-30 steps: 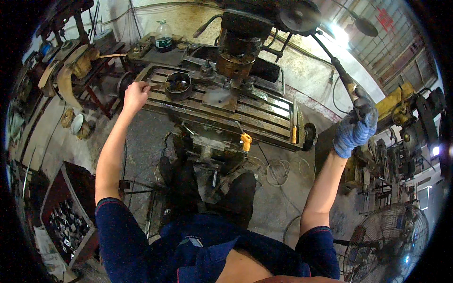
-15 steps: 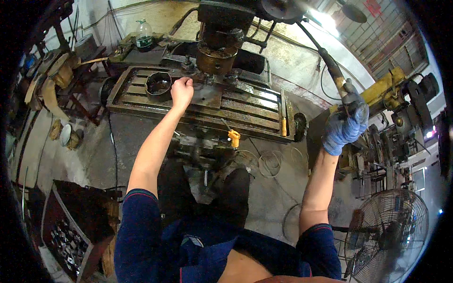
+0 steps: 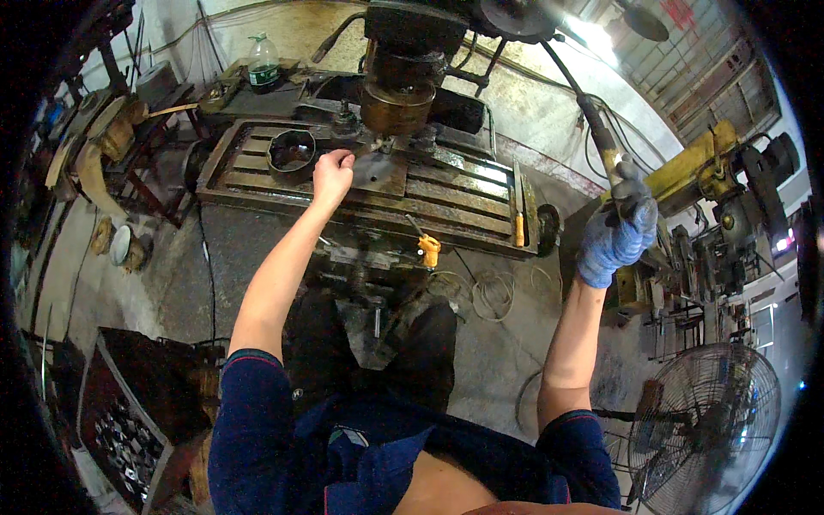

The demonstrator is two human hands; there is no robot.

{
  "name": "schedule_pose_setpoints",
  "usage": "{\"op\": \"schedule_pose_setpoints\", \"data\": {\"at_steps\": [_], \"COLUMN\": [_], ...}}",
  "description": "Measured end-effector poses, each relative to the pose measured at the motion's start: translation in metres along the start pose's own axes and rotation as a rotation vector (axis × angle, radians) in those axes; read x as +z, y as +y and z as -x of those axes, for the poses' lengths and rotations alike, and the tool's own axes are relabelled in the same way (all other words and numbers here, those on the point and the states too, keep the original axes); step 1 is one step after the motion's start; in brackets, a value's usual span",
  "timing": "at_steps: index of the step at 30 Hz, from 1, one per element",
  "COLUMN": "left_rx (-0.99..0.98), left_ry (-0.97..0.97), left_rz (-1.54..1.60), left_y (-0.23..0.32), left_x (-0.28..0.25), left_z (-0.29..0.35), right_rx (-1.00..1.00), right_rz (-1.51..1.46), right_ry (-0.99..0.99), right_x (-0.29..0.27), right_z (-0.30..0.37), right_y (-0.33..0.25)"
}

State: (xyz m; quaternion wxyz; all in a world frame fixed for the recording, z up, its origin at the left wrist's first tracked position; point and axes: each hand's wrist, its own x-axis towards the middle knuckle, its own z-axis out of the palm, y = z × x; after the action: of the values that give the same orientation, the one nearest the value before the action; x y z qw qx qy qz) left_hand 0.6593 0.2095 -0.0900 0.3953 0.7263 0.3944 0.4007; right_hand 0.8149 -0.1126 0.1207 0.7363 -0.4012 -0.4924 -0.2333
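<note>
My left hand [image 3: 333, 178] is bare and closed, fingers curled, over the front of the slotted machine table [image 3: 249, 190]. What its fingers hold, if anything, is hidden. Just left of it sits a dark round pot [image 3: 292, 153] with dark liquid inside. Right of the hand lies a flat metal plate [image 3: 382, 172], below the machine's round spindle head [image 3: 397, 107]. My right hand [image 3: 620, 232], in a blue-grey work glove, is wrapped round the grip of a long lever [image 3: 601, 133] that slants down from the top of the machine.
A yellow-handled tool [image 3: 429, 249] rests at the table's front edge, and another yellow-handled tool [image 3: 519, 227] lies at its right end. A fan [image 3: 704, 429] stands lower right. A bin of metal pieces [image 3: 129, 446] is lower left. A plastic bottle [image 3: 263, 64] stands behind.
My right hand has moved a little left with the lever. My left hand has shifted slightly down and right, a bit farther from the pot, and stays closed.
</note>
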Motion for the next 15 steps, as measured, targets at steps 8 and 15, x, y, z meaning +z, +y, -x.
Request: {"op": "schedule_pose_setpoints", "data": {"at_steps": [8,15], "left_rx": [0.306,0.212], "left_ry": [0.206,0.256], "left_rz": [-0.212,-0.444], "left_y": [-0.010,-0.046], "left_x": [-0.093,-0.124], "left_z": [0.010,-0.003], "right_rx": [-0.060,-0.034], "right_rz": [0.115,0.042], "right_ry": [-0.012,-0.009], "right_x": [-0.008,-0.006], "right_z": [0.011,0.022], "right_y": [0.008,0.012]}}
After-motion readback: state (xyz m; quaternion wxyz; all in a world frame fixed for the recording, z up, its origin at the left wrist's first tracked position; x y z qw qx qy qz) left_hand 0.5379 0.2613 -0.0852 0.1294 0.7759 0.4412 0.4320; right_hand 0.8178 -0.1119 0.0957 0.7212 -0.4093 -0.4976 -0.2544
